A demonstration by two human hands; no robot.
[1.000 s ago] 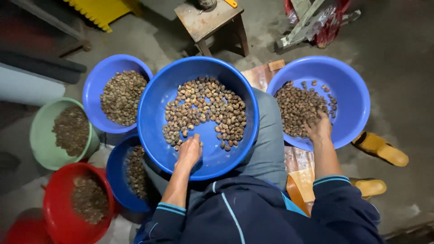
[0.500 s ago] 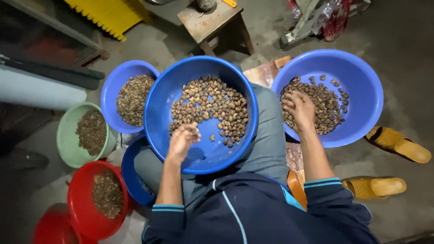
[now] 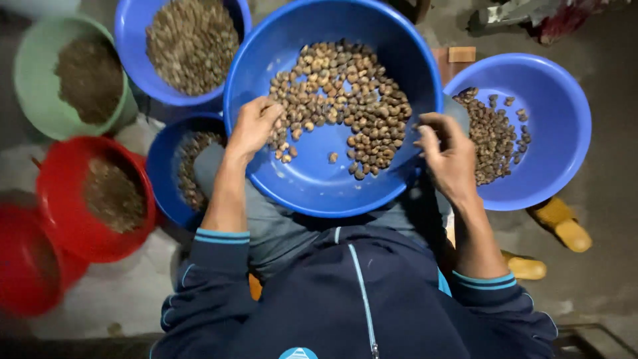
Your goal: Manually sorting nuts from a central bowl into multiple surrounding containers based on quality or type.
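A large blue basin (image 3: 312, 193) rests on my lap and holds a spread of brown nuts (image 3: 345, 100). My left hand (image 3: 252, 126) is inside its left side, fingers curled over a few nuts at the edge of the pile. My right hand (image 3: 448, 156) hovers at the basin's right rim, between it and a second blue basin (image 3: 558, 133) on my right. Its fingers are bent and pinched together, apparently around nuts. The right basin holds a smaller heap of the same nuts (image 3: 492, 133).
On my left stand a blue basin of nuts (image 3: 133, 40), a green bucket (image 3: 26, 80), a red basin (image 3: 60, 219) and a small dark blue basin (image 3: 163, 173), all with nuts or shells. Two yellow sandals (image 3: 565, 226) lie on the concrete floor at the right.
The camera has tilted down and come closer. My right hand left the right basin's heap and came to the big basin's rim. My left hand moved up to the pile's left edge.
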